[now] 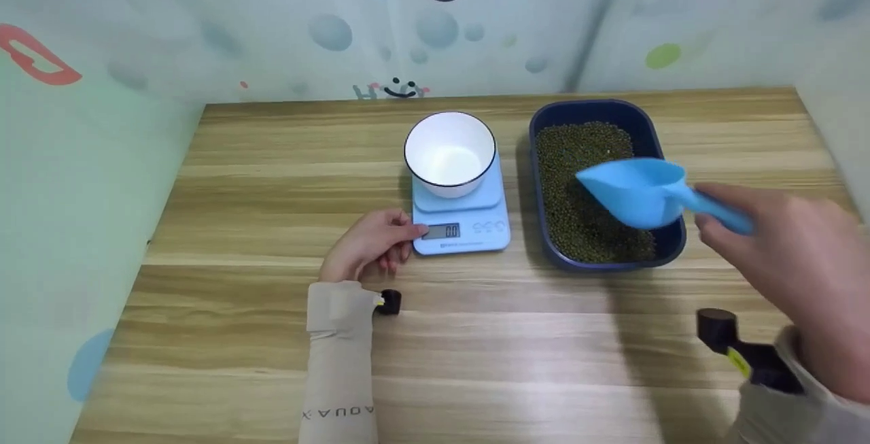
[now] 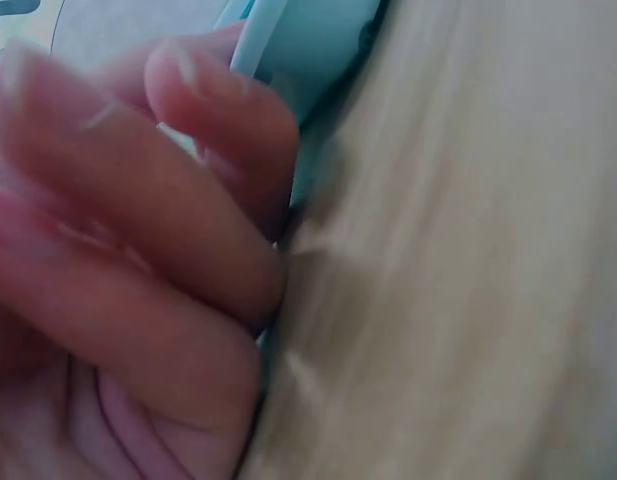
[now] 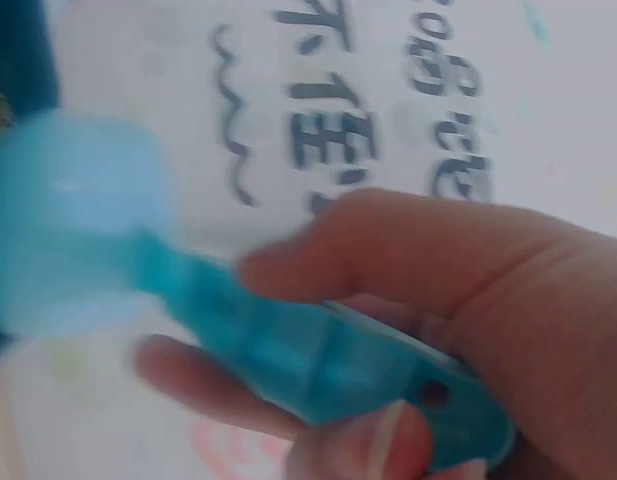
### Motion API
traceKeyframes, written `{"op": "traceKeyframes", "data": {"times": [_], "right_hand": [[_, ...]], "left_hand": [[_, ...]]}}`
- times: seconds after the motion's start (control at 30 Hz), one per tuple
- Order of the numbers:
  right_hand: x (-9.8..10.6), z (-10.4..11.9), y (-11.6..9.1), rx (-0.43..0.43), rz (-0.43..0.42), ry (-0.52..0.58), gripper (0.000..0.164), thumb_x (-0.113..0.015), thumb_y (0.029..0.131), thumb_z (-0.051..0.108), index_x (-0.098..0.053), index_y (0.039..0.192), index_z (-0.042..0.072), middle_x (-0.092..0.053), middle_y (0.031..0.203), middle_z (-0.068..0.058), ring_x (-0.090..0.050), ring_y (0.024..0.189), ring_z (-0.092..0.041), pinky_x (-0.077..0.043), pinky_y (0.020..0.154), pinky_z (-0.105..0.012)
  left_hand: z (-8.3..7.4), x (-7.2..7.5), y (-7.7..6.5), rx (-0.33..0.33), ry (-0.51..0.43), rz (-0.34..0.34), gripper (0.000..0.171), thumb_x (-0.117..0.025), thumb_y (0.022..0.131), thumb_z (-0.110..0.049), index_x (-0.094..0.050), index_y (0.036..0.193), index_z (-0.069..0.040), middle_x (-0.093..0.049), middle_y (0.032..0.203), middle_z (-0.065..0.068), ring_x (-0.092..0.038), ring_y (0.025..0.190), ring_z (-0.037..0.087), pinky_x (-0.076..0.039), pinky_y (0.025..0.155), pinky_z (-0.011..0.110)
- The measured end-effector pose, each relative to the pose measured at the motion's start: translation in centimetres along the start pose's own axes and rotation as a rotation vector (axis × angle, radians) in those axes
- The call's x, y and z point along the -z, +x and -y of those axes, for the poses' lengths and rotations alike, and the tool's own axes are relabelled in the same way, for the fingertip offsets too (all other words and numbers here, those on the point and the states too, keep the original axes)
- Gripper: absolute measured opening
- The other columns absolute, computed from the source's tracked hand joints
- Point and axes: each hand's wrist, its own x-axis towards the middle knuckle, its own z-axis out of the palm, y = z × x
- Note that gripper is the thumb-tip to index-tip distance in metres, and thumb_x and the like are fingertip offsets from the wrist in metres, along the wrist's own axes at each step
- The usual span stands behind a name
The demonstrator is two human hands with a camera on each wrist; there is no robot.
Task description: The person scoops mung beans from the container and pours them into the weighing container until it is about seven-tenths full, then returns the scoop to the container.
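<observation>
My left hand (image 1: 372, 243) grips the left edge of a light blue kitchen scale (image 1: 469, 243), thumb beside the display, which reads 0.0. In the left wrist view the curled fingers (image 2: 138, 200) lie against the scale's side, close to the tabletop. A white bowl (image 1: 450, 151) with a dark rim stands on the scale, and no contents show in it. My right hand (image 1: 795, 247) holds a blue scoop (image 1: 639, 192) by its handle, over a navy tub (image 1: 544, 226) of small green beans (image 1: 584, 145). Only blue plastic shows inside the scoop.
The wood-grain table (image 1: 272, 185) carries the scale and, right of it, the tub. A printed backdrop (image 1: 380, 22) stands along the back edge and sides. Each wrist wears a small black camera mount (image 1: 389, 302).
</observation>
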Motion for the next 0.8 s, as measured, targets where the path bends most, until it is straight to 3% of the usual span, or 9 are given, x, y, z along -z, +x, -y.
{"op": "traceKeyframes", "data": {"times": [0.13,0.23,0.33,0.4,0.57,0.63,0.8], "right_hand": [[-0.2,-1.9,-1.7,0.020,-0.045,0.072,0.030,-0.065,0.081,0.018,-0.064,0.107,0.004,-0.059,0.065,-0.010,-0.035,0.040,-0.009,-0.025,0.035,-0.021],[-0.3,-2.9,-2.7,-0.032,-0.019,0.169,0.032,-0.064,0.083,0.017,-0.062,0.111,0.002,-0.063,0.081,-0.019,-0.042,0.047,-0.002,-0.028,0.039,-0.012],[-0.4,-3.0,-3.1,-0.074,0.015,0.185,0.033,-0.062,0.084,0.018,-0.060,0.113,0.001,-0.063,0.086,-0.023,-0.045,0.050,-0.002,-0.030,0.041,-0.011],[-0.3,-2.6,-3.0,-0.056,0.023,0.129,0.032,-0.064,0.083,0.017,-0.061,0.110,0.000,-0.063,0.082,-0.022,-0.045,0.047,-0.006,-0.031,0.039,-0.014],[-0.1,-0.8,-1.9,0.046,0.038,-0.036,0.028,-0.065,0.080,0.020,-0.066,0.101,0.001,-0.053,0.052,-0.003,-0.032,0.038,-0.012,-0.024,0.034,-0.024],[0.0,-0.1,-1.6,0.073,0.041,-0.043,0.028,-0.064,0.081,0.021,-0.067,0.102,0.003,-0.044,0.045,0.004,-0.026,0.037,-0.012,-0.020,0.034,-0.026],[-0.1,1.2,-0.8,0.109,0.062,-0.033,0.027,-0.058,0.084,0.017,-0.065,0.107,0.004,-0.034,0.044,0.005,-0.022,0.038,-0.011,-0.019,0.036,-0.025]], "left_hand": [[0.2,0.1,-0.2,0.002,-0.007,0.031,0.036,-0.068,0.078,-0.036,-0.052,0.087,-0.005,-0.057,0.063,0.009,-0.046,0.039,0.013,-0.044,0.037,0.025],[0.2,0.1,-0.1,-0.011,-0.014,0.047,0.036,-0.067,0.079,-0.035,-0.051,0.089,-0.004,-0.058,0.065,0.011,-0.050,0.040,0.014,-0.043,0.037,0.024],[0.2,0.2,0.1,-0.023,-0.011,0.053,0.037,-0.067,0.079,-0.035,-0.051,0.091,-0.004,-0.058,0.066,0.011,-0.052,0.041,0.015,-0.043,0.038,0.023],[0.1,0.3,0.1,-0.020,-0.016,0.058,0.036,-0.067,0.079,-0.035,-0.051,0.091,-0.004,-0.058,0.066,0.012,-0.053,0.042,0.016,-0.043,0.038,0.024],[0.1,0.2,0.1,-0.008,-0.010,0.071,0.034,-0.065,0.081,-0.033,-0.051,0.091,-0.004,-0.059,0.067,0.012,-0.054,0.044,0.018,-0.044,0.039,0.025],[0.1,0.2,0.0,-0.010,-0.015,0.074,0.033,-0.065,0.081,-0.033,-0.051,0.091,-0.004,-0.059,0.067,0.012,-0.055,0.044,0.018,-0.043,0.039,0.025],[0.0,0.3,0.0,-0.006,-0.019,0.072,0.032,-0.065,0.082,-0.032,-0.050,0.091,-0.004,-0.058,0.067,0.012,-0.055,0.044,0.018,-0.041,0.038,0.024]]}}
